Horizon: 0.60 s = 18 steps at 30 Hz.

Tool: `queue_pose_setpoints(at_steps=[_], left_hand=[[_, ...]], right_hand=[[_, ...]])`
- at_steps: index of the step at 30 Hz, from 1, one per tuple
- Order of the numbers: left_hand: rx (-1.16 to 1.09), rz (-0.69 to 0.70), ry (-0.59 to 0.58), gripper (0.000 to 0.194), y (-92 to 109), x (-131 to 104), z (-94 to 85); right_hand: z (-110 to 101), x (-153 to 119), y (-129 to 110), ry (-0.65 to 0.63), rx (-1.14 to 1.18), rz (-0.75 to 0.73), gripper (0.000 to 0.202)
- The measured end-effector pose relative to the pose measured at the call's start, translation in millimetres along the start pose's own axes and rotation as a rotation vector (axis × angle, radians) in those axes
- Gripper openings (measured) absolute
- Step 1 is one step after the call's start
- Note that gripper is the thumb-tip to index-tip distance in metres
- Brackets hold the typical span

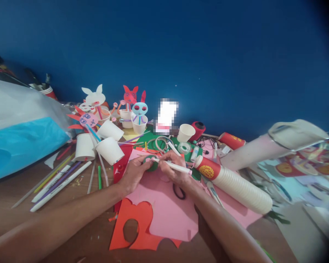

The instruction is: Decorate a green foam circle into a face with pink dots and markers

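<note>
My left hand (134, 172) pinches a small round green paper cutout (154, 167) with a pink patch on it, above a pink paper sheet (175, 212). In my right hand (174, 166) is a white marker (179, 168), its tip touching or very near the cutout. The marker's pink end points to the right. Under the pink sheet's front edge lies an orange-red paper (144, 226) with curved pieces cut out. A dark loop (179, 191) rests below my right hand.
Paper-cup animal figures (139, 113) stand at the back left, near tipped white cups (109, 150). Several markers (60, 186) and straws lie left. A long stack of cups (241, 190) lies right, beside a white roll (257, 146). A roll of clear tape (184, 147) sits behind my hands.
</note>
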<state>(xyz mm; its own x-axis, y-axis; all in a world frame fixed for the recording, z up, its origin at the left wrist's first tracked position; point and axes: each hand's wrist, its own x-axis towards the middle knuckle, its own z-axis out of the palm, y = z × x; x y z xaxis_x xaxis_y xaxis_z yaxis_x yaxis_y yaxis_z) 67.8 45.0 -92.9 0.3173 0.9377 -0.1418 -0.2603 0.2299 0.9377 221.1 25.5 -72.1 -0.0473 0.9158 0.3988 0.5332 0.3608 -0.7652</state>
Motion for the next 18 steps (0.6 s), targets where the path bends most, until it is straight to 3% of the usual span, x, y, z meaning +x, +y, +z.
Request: queue_pose_setpoints(at_steps=[18], left_hand=[[0.011,-0.015,0.03,0.024,0.7,-1.2,1.6]], right_hand=[[4.2,1.5,3.4,0.03,-0.09,-0.025,0.008]])
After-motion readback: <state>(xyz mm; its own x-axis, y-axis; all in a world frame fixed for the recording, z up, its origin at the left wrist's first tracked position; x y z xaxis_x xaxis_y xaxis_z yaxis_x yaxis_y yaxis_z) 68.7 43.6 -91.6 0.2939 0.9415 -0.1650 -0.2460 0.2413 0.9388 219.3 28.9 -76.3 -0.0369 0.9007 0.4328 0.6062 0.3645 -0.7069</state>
